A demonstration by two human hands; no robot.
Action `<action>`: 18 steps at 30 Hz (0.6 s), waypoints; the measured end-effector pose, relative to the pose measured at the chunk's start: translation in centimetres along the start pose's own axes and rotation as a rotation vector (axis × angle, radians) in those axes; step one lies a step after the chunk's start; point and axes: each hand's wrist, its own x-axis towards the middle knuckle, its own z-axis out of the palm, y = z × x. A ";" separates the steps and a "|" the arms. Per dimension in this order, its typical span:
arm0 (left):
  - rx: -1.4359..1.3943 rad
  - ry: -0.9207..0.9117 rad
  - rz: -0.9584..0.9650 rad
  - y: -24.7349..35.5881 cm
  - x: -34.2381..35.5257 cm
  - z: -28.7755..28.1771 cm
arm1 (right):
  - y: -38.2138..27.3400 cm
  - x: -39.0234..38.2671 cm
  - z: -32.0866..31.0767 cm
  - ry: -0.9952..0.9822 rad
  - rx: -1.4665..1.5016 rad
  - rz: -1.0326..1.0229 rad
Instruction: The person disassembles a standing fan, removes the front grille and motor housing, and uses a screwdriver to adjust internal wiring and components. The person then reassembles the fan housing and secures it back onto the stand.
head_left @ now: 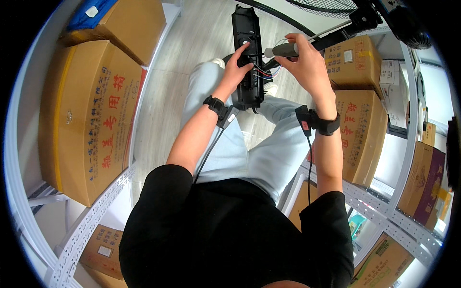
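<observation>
One long black housing (254,80) lies before the knees. The left hand (233,72) covers part of its face, thumb and forefinger spread; whether the hidden fingers grip cannot be told. At its right, the right hand (309,62) has its fingers closed around one grey-handled screwdriver (285,50), near several coloured wires (265,73). Two large cartons (96,120) flank it leftward.

It's a storeroom here, and look: perforated metal shelving (378,207) on 2 sides, big brown cardboard cartons (91,115) lining it, pale plank-patterned floor (161,103) between!
</observation>
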 end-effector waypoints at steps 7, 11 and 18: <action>-0.043 -0.039 -0.052 0.1 -0.2 0.1 | -0.2 0.4 -0.1 -0.064 -0.021 0.055; -0.031 -0.018 -0.048 0.3 -0.3 0.4 | 0.0 0.5 0.2 -0.014 0.013 0.065; -0.021 0.025 -0.082 -0.1 -0.2 0.2 | -1.1 0.2 -1.9 0.051 0.081 0.104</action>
